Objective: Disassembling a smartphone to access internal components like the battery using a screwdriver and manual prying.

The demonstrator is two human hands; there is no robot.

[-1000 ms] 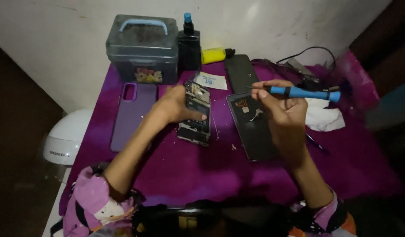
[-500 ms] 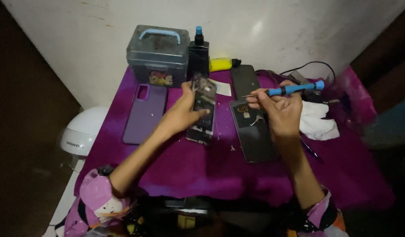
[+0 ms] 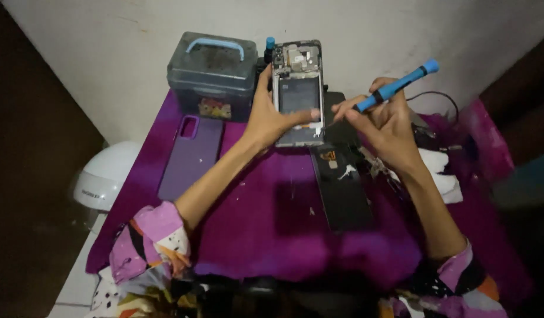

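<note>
At the far left a white helmet (image 3: 101, 179) sits below the edge of the surface (image 3: 272, 235), which is draped in purple cloth. On the cloth lies a purple phone case (image 3: 192, 156), flat and set aside, well apart from the hands. Behind it a grey toolbox with a blue handle (image 3: 213, 73) stands against the wall. The left hand (image 3: 272, 118) has its grip closed around an opened phone (image 3: 298, 91), fingers along the left edge and thumb across the lower face, lifting it upright off the cloth, seemingly so its exposed boards and battery face the eyes. Below it a black back panel (image 3: 342, 185) lies flat. The right hand (image 3: 387, 126) holds a blue screwdriver (image 3: 395, 87) in a pen-like grip, its tip meeting the phone's lower right edge, handle angled up and away. White tissue (image 3: 442, 171) lies at the right
</note>
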